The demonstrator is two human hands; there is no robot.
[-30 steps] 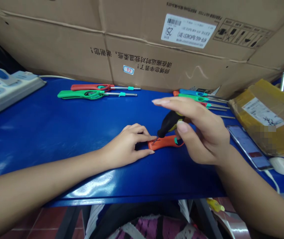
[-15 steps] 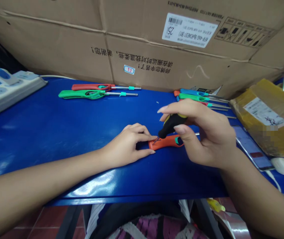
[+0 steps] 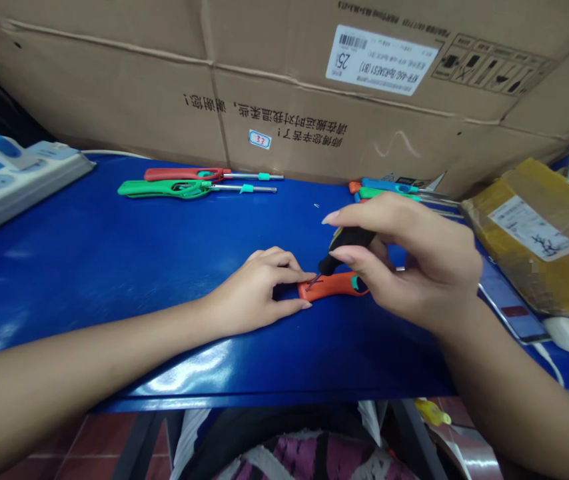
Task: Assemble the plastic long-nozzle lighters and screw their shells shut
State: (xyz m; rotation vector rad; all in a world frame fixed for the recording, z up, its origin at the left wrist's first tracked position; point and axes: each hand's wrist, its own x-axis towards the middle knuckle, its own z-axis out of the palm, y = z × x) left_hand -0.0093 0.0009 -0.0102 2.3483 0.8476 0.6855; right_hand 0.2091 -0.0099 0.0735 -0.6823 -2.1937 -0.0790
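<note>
An orange long-neck lighter (image 3: 332, 285) lies flat on the blue table (image 3: 114, 267) in front of me. My left hand (image 3: 259, 290) pinches the lighter's left end between thumb and fingers and holds it down. My right hand (image 3: 409, 263) is wrapped round a small black-and-yellow screwdriver (image 3: 344, 245). The screwdriver's tip rests on the orange lighter near its left end. Most of the tool's handle is hidden under my fingers.
A red lighter (image 3: 184, 175) and a green lighter (image 3: 164, 189) lie at the back left. Several more lighters (image 3: 389, 192) are piled at the back right. A phone (image 3: 507, 300), a yellow parcel (image 3: 539, 233), a power strip (image 3: 19, 177) and a cardboard box (image 3: 289, 80) surround the work area.
My right hand's fingers have closed round the screwdriver and turned it. The left hand and the orange lighter have stayed in place.
</note>
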